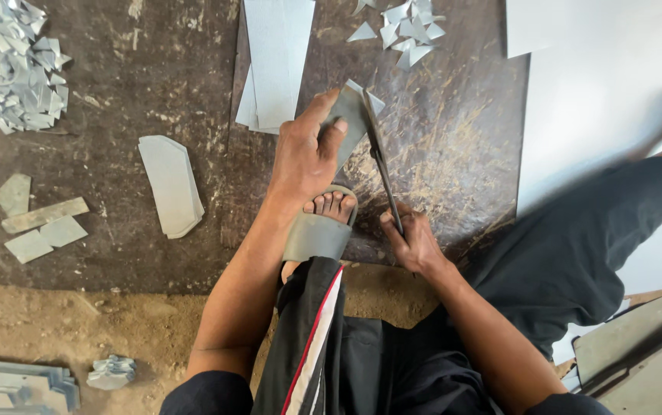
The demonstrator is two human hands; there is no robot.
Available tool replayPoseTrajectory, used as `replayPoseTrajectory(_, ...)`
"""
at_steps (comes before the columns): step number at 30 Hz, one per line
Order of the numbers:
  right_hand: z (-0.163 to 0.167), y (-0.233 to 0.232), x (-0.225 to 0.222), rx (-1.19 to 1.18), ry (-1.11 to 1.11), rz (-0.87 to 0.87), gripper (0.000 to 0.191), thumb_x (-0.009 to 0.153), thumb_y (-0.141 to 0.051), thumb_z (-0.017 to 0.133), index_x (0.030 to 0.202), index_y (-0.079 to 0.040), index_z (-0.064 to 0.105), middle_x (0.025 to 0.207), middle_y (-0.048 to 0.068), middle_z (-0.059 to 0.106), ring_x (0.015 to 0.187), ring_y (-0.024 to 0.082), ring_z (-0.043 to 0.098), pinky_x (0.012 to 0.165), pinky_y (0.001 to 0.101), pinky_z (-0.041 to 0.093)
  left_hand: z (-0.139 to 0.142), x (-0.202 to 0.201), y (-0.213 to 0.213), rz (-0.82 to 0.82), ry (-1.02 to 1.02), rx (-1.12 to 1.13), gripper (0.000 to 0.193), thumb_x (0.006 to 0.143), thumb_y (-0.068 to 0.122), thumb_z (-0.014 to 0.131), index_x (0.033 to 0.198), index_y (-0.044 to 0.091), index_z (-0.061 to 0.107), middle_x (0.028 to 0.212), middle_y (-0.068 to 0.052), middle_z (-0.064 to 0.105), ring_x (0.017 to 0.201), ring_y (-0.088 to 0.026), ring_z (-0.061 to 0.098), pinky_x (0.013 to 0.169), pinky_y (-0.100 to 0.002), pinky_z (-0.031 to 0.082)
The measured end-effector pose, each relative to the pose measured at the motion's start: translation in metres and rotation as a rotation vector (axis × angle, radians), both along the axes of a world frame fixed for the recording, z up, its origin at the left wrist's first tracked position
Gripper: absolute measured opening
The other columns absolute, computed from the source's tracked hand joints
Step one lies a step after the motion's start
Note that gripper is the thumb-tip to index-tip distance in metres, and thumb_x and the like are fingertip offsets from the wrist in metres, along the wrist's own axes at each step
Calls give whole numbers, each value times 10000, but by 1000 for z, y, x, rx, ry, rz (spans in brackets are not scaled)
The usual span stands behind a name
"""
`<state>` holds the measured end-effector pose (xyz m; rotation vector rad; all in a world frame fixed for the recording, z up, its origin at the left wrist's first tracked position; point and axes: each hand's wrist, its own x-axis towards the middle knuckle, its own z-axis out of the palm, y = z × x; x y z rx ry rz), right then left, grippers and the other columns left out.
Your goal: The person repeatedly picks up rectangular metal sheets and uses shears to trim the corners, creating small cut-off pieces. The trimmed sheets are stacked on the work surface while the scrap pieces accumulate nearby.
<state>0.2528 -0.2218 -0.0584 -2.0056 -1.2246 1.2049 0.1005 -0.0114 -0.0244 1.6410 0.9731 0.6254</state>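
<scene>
in the head view, a small grey sheet-metal piece [352,123] is seen just above the centre of the frame, pinched by the left hand [306,157], with the thumb laid on top and the other fingers curled beneath its left edge. the piece is held tilted over a dark, scratched work board [454,138]. the blades of a pair of long metal shears [381,157] are closed against the right edge of the piece, the tool running down toward 5 o'clock. its lower handle is gripped by the right hand [415,242], whose fingers are wrapped tight around it, just below and right of centre. between the two hands, a foot in a grey sandal [319,230] is planted on the lower edge of the board.

at 12 o'clock from the piece, long grey metal strips [273,61] are stacked flat. at 1 o'clock, small triangular offcuts [408,31] are scattered. at 9 o'clock, a stack of cut shaped blanks [171,184] is laid, and further out, loose flat pieces [39,223]. at 10 o'clock, in the corner, a heap of shiny scrap clippings [8,61] is piled. at 7 o'clock, on bare earth, more stacked sheets [12,384] are found. a large pale sheet [607,77] is spread at 2 o'clock, and grey plates [638,353] are leaned at 4 o'clock.
</scene>
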Motion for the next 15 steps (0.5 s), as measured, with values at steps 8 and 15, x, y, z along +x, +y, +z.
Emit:
replayPoseTrajectory(8, 8, -9, -4, -95, 32, -34, 322, 1019, -337, 534, 1045, -26, 611, 758, 141, 587, 723, 255, 578, 721, 401, 476, 1, -5, -10, -43, 5, -47, 418, 990, 131, 628, 1386, 9, 572, 1153, -241, 728, 954, -335, 790, 829, -371, 575)
replayPoseTrajectory(15, 11, -2, 1, 66, 178, -7, 308, 1050, -295, 510, 1141, -4, 553, 871, 150, 588, 828, 232, 589, 759, 401, 471, -1, -2, -11, -61, -134, 64, 388, 1038, 125, 642, 1387, -25, 568, 1273, -278, 679, 1204, -394, 697, 977, -397, 556)
